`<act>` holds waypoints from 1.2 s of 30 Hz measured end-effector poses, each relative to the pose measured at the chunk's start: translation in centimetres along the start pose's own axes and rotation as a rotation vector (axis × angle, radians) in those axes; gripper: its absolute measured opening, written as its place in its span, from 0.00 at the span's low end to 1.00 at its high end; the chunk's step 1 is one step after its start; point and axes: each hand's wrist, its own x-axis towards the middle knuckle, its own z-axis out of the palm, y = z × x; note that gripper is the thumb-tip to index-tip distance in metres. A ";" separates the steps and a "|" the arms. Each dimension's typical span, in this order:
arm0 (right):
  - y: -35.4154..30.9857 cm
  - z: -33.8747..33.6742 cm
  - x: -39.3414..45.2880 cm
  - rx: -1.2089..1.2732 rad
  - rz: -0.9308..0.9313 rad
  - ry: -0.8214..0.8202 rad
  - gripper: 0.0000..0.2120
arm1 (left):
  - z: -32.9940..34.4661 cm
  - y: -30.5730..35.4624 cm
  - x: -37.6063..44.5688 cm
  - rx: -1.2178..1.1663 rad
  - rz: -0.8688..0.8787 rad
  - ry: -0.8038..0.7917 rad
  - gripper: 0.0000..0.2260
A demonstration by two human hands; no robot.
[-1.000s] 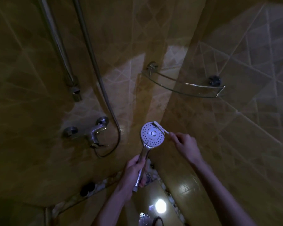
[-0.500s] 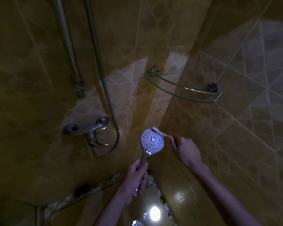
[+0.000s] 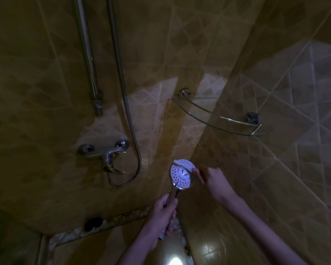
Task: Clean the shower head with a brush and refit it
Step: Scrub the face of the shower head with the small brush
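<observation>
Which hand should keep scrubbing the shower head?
The right hand. It already holds the brush, whose bristle end lies across the top of the shower head. The left hand is busy gripping the handle to steady it.

At lower centre, the left hand (image 3: 161, 217) grips the shower head (image 3: 181, 175) by its handle, while the right hand (image 3: 212, 178) holds a white brush (image 3: 182, 163) across its upper face.

No readable text, labels, brands or numbers anywhere; scene too dim
</observation>
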 end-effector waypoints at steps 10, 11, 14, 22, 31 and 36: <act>0.5 -2.2 1.5 0.355 0.148 -0.077 0.08 | 1.4 -0.4 0.0 0.011 -0.026 0.007 0.08; 0.5 -2.0 1.1 0.284 0.104 -0.072 0.11 | 1.4 -0.3 0.0 0.002 -0.029 0.008 0.09; 0.5 -1.4 -0.4 0.068 -0.039 -0.125 0.18 | 1.4 -0.2 0.1 -0.017 -0.038 0.033 0.12; 3.1 -2.0 0.7 0.103 0.093 0.031 0.25 | 1.5 0.7 -0.1 -0.067 -0.029 0.023 0.08; 2.9 -2.2 -0.4 0.021 0.105 0.108 0.14 | 1.1 1.2 -0.5 -0.080 -0.026 -0.008 0.11; 1.5 -1.1 -1.7 0.147 0.038 0.052 0.09 | 1.1 1.2 -0.5 -0.090 -0.028 0.012 0.13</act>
